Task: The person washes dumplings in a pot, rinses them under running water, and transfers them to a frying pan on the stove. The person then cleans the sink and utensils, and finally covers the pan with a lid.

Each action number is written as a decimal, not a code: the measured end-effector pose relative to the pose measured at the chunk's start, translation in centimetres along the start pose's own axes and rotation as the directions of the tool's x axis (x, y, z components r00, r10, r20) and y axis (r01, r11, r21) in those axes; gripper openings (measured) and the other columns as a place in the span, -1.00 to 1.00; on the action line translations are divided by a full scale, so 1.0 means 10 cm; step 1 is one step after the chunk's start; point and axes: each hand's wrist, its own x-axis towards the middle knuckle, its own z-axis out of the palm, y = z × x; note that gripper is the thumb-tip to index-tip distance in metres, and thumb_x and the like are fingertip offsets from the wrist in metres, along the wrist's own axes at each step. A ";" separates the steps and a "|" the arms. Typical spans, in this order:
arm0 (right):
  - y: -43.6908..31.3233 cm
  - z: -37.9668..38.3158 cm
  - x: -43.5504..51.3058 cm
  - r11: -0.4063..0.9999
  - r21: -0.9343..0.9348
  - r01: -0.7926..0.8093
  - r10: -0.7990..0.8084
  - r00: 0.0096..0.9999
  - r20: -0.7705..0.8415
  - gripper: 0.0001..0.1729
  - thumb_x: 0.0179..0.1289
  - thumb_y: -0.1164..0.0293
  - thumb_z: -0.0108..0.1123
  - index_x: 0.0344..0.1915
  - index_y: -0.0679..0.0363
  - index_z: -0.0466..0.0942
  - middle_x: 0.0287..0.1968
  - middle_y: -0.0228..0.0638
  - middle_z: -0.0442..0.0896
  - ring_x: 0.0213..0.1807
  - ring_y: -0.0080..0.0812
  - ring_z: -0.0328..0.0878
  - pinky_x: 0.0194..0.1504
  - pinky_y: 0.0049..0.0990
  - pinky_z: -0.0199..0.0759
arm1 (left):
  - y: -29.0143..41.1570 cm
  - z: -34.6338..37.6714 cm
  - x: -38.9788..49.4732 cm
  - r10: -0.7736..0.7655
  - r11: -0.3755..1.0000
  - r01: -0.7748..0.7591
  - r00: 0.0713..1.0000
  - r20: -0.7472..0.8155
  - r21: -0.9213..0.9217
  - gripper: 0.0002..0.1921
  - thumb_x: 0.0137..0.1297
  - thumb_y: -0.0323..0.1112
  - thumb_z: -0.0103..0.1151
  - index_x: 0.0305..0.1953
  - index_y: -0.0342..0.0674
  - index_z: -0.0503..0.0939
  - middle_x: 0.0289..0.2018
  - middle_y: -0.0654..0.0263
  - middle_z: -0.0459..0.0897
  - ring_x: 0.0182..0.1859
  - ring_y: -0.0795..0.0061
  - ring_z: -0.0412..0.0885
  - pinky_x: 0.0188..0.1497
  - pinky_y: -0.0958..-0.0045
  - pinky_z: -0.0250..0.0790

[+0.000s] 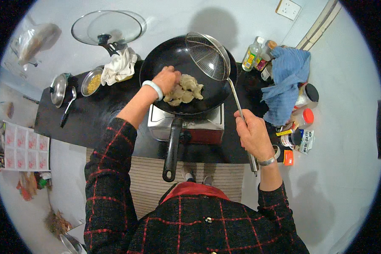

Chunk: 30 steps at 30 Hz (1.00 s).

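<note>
A black wok (pixel 158 54) rests on a gas stove (pixel 201 133), its long black handle pointing towards me. Pale, soft pieces of food (pixel 190 85), perhaps dumplings, lie heaped in the wok's left half. Over the upper left of this heap is my left hand (pixel 167 81), a pale bangle at its wrist; its fingers are blurred, and whether they grip a piece is unclear. My right hand (pixel 253 135) holds the metal handle of a wire strainer (pixel 208 55). The strainer's basket is tilted above the right part of the wok, with no food in it.
Left on the black counter (pixel 111 104) are a white cloth (pixel 120 66), a bowl of yellow bits (pixel 93 83), a spoon (pixel 69 104) and a metal lid (pixel 59 90). A glass lid (pixel 106 28) hangs on the wall. Bottles (pixel 252 54), a blue cloth (pixel 281 85) and jars (pixel 304 117) stand right.
</note>
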 end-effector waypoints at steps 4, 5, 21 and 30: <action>0.04 0.02 -0.04 1.000 -0.004 -0.019 0.019 1.000 -0.011 -0.78 0.36 0.42 -0.03 -0.15 0.36 0.46 -0.70 -0.43 0.41 -0.76 -0.61 0.36 -0.70 -0.55 0.23 | -0.14 0.03 0.12 -0.192 0.980 0.190 0.981 -0.033 -0.065 -0.55 0.07 -0.41 0.19 0.05 -0.29 0.46 -0.13 -0.09 0.56 -0.01 -0.04 0.51 0.06 0.16 0.38; 0.04 0.02 -0.04 1.000 -0.001 -0.020 0.020 1.000 -0.015 -0.78 0.36 0.42 -0.03 -0.15 0.36 0.46 -0.70 -0.43 0.41 -0.76 -0.61 0.36 -0.70 -0.55 0.23 | -0.15 0.03 0.14 -0.228 0.944 0.233 0.972 0.047 -0.233 -0.51 0.08 -0.37 0.22 0.08 -0.31 0.45 -0.11 -0.12 0.57 0.00 -0.04 0.53 0.06 0.16 0.39; 0.04 0.08 0.01 0.998 0.026 -0.062 0.063 0.998 -0.029 -0.78 0.35 0.44 -0.02 -0.15 0.38 0.47 -0.70 -0.43 0.41 -0.77 -0.62 0.36 -0.71 -0.56 0.22 | -0.25 -0.02 0.36 -0.311 0.942 0.279 0.933 -0.178 -0.185 -0.62 0.08 -0.23 0.32 -0.10 -0.32 0.58 -0.12 -0.02 0.54 -0.04 0.01 0.51 0.05 0.20 0.38; 0.04 0.14 0.01 0.995 0.088 -0.042 0.046 0.998 -0.043 -0.81 0.34 0.46 0.00 -0.17 0.36 0.47 -0.70 -0.44 0.41 -0.77 -0.63 0.35 -0.70 -0.57 0.19 | 0.43 0.03 0.18 -0.046 0.985 0.058 0.996 0.074 -0.162 -0.54 0.02 -0.14 0.32 -0.13 -0.36 0.54 -0.12 -0.19 0.53 -0.07 -0.11 0.53 0.07 0.16 0.40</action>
